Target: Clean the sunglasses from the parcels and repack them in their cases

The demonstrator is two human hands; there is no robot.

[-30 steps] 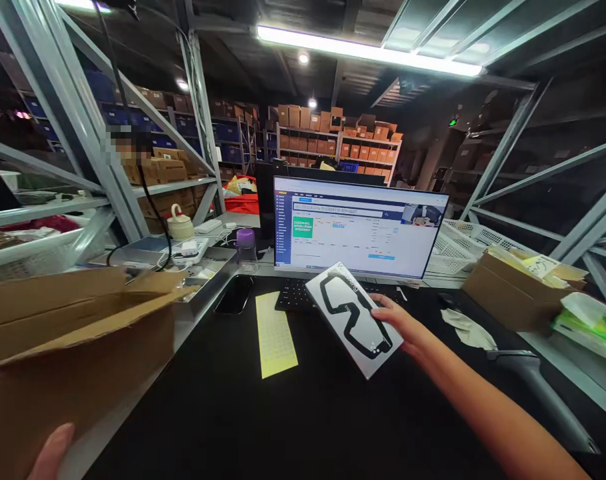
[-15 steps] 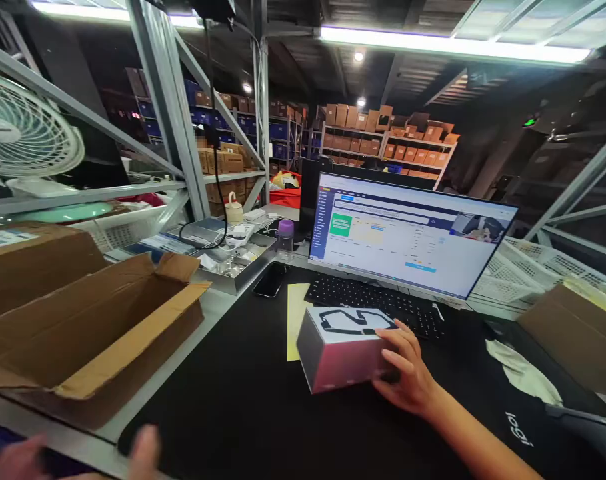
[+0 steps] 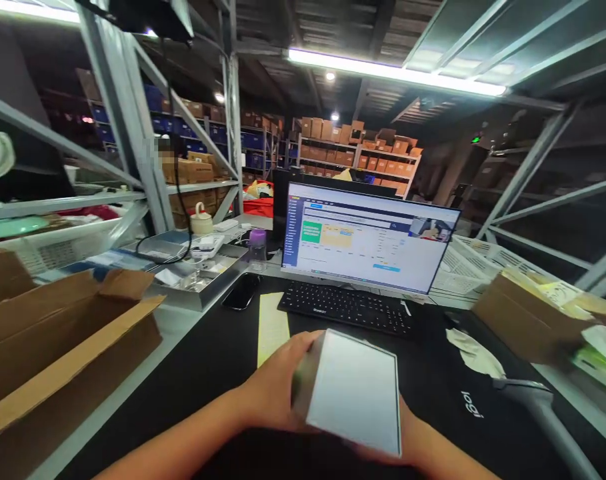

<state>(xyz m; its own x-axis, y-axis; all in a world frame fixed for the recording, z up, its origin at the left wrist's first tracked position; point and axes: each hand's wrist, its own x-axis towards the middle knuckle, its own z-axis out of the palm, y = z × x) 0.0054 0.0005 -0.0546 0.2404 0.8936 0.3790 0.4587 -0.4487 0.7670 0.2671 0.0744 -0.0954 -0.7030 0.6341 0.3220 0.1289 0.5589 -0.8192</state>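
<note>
A white product box point(image 3: 355, 390) is held up over the black desk mat point(image 3: 223, 363), its plain white face turned toward me. My left hand point(image 3: 275, 387) wraps the box's left side, fingers curled round its edge. My right hand point(image 3: 417, 440) is mostly hidden under and behind the box's right lower corner and supports it there. Just beyond the box lie a black keyboard point(image 3: 347, 308) and a lit monitor point(image 3: 367, 237).
An open cardboard box point(image 3: 57, 347) sits at the left, a yellow sticker sheet point(image 3: 273, 327) and a black phone point(image 3: 241, 291) ahead, a metal tray point(image 3: 193, 273) behind them. A barcode scanner point(image 3: 537, 400), crumpled paper point(image 3: 475, 353) and a carton point(image 3: 533, 317) are on the right. Steel racking surrounds the desk.
The box was set on the mat under my right hand alone; now both hands hold it lifted and turned, blank face up. My left hand came in from the lower left.
</note>
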